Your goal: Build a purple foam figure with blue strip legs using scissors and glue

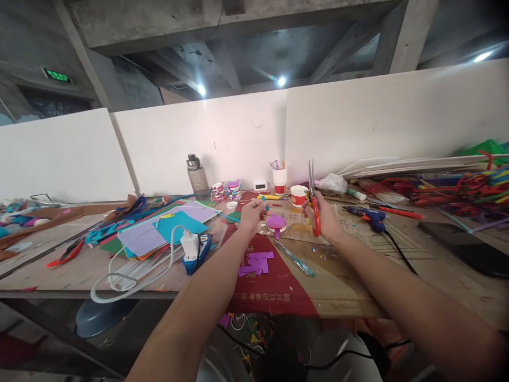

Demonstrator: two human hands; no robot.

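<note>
My right hand (326, 216) grips red-handled scissors (312, 197), blades pointing straight up and nearly closed. My left hand (252, 212) pinches a tiny teal scrap (263, 201) between fingertips, a short way left of the scissors. Both hands hover over the cardboard-covered table (350, 281). Below and between them lies a magenta foam shape (277, 223) on the cardboard. Purple foam offcuts (254, 263) lie nearer me on a red sheet (274, 286).
Coloured foam sheets (167, 229), a white charger with cable (190, 245) and a grey bottle (198, 177) sit left. Paper cups (298, 195), a blue glue gun (369, 216), pipe cleaners (461, 192) and a dark flat object (465, 245) sit right. White partitions stand behind.
</note>
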